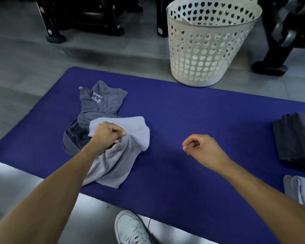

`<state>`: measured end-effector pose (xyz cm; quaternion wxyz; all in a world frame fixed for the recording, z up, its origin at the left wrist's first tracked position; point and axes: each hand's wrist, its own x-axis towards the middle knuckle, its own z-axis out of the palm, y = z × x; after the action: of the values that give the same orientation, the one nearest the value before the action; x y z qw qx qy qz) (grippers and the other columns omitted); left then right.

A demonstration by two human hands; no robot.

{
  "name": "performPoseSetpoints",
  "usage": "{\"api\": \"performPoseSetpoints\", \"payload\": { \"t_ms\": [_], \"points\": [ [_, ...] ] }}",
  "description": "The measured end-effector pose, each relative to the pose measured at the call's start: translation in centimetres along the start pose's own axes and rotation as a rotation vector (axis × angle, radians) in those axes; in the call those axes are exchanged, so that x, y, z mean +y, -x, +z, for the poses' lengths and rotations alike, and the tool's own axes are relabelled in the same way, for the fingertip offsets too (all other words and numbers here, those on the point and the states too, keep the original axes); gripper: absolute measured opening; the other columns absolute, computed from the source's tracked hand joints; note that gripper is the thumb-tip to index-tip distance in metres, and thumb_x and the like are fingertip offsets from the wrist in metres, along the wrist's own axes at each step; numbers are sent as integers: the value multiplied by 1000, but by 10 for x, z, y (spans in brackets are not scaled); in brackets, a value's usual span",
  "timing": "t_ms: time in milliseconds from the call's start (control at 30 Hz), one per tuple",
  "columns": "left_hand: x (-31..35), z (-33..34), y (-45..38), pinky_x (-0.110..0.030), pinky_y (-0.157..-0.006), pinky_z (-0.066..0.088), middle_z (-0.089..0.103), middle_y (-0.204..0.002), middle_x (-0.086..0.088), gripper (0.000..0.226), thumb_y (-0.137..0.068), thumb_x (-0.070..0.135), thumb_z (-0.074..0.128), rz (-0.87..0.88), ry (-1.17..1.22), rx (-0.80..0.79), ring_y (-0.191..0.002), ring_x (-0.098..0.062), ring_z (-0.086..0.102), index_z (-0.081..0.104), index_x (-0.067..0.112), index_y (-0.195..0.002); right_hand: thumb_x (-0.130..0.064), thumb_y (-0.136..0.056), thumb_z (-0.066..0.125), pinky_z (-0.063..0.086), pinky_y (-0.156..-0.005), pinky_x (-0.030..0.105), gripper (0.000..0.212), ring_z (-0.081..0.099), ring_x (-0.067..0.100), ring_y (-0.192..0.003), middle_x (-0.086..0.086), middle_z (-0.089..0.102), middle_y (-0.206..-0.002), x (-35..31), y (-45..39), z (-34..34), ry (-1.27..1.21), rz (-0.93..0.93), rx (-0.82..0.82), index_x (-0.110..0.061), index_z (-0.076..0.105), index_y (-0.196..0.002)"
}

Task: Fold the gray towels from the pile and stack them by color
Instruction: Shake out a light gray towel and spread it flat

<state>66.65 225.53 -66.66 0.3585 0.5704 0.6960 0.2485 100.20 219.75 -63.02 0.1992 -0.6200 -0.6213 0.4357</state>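
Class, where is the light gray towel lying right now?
The light gray towel lies left of centre on the blue mat, gripped by the left hand, overlapping the dark gray towel.

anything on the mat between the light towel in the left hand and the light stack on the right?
Nothing visible. The left hand grips the light gray towel on the pile; the stretch of blue mat toward the light gray stack is bare. Only the right hand, closed and empty, hovers over that path. The dark stack sits farther back.
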Motion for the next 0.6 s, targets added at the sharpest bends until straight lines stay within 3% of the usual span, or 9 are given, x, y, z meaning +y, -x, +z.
{"api": "performPoseSetpoints", "payload": {
  "t_ms": [67,133,200,233,300,367,400,500,600],
  "points": [
    [34,-5,28,-35,-68,51,68,-81,-27,16,-85,3,74,24,45,-42,-67,-22,60,75,5,-70,-13,-91,64,47,-63,13,18,62,-3,-67,-19,66,-68,-3,18,-18,-5,-20,25,-26,69,-79],
    [77,1,57,-22,-68,51,71,-81,-16,13,-86,5,73,109,50,-76,-70,-11,64,76,7,-73,-14,-91,64,48,-63,16,16,58,-5,-63,-23,64,-65,-7,37,-33,-15,-49,36,-25,69,-81],
    [123,14,87,-19,-71,54,74,-87,-6,8,-87,6,72,148,155,-128,-75,-8,68,77,8,-82,-22,-89,70,48,-67,18,4,58,-5,-64,-19,66,-72,-11,59,-44,-29,-71,29,-24,69,-86],
    [142,23,99,-21,-74,56,74,-91,-8,6,-87,5,71,152,235,-157,-79,-11,69,77,4,-87,-29,-86,74,48,-70,18,10,60,-4,-69,-17,68,-81,-12,71,-50,-30,-80,20,-24,68,-92],
    [174,38,121,-25,-76,58,74,-94,-13,9,-87,4,70,157,372,-193,-82,-18,71,76,0,-93,-45,-76,80,48,-82,17,44,61,-3,-91,-18,64,-109,-9,91,-63,8,-89,-6,-27,62,-113],
    [201,48,138,-27,-76,56,75,-93,-15,10,-87,8,70,171,459,-220,-83,-22,71,77,3,-93,-55,-70,80,48,-96,26,74,56,4,-113,-14,57,-127,-4,110,-81,64,-79,25,-26,52,-132],
    [214,53,146,-27,-76,56,75,-93,-15,10,-88,9,70,182,496,-234,-84,-22,72,78,5,-92,-57,-70,79,48,-99,29,78,54,7,-117,-12,55,-131,-1,119,-94,82,-63,58,-25,50,-135],
    [249,61,160,-29,-80,58,75,-96,-17,12,-87,10,69,223,583,-247,-88,-24,72,80,8,-90,-55,-78,75,46,-98,27,67,56,10,-118,-9,58,-129,6,140,-132,118,-20,128,-23,54,-133],
    [283,67,170,-28,-77,59,75,-93,-18,14,-85,11,67,244,669,-270,-83,-24,72,78,5,-89,-51,-81,74,47,-100,26,53,58,4,-115,-15,62,-126,3,161,-168,31,-95,123,-28,60,-128]
  ]
}}
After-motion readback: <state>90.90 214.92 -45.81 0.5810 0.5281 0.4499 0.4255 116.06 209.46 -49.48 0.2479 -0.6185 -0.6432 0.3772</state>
